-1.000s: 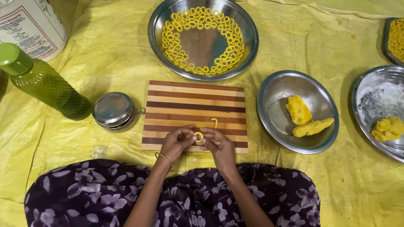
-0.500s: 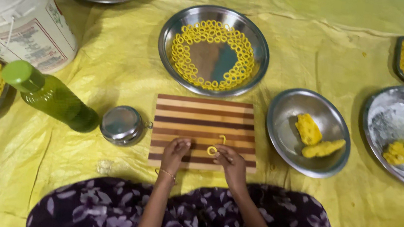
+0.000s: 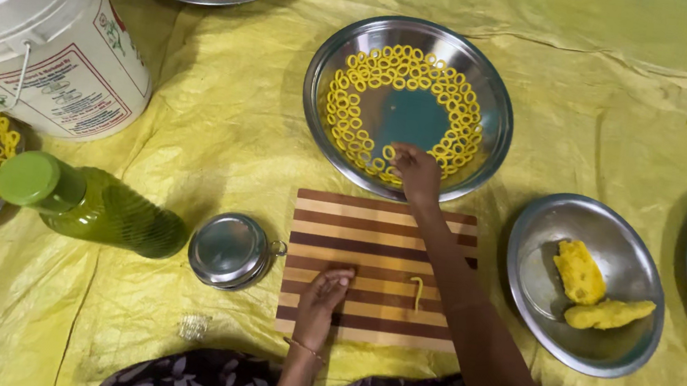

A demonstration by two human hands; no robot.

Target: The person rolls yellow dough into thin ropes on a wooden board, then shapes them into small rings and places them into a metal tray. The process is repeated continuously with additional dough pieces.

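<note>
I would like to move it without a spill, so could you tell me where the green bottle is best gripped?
Grip the green bottle around its body, coming from above. It lies on its side on the yellow sheet, cap pointing left, so the round body is open from the top; the small steel container crowds its base end.

Take the striped cutting board [image 3: 378, 265] as your marker — its left edge is crowded by a small steel lidded pot [image 3: 229, 250] and green bottle [image 3: 87, 207]; bare yellow sheet [image 3: 222, 138] lies open up-left, bowl of dough [image 3: 585, 282] blocks its right.
</note>
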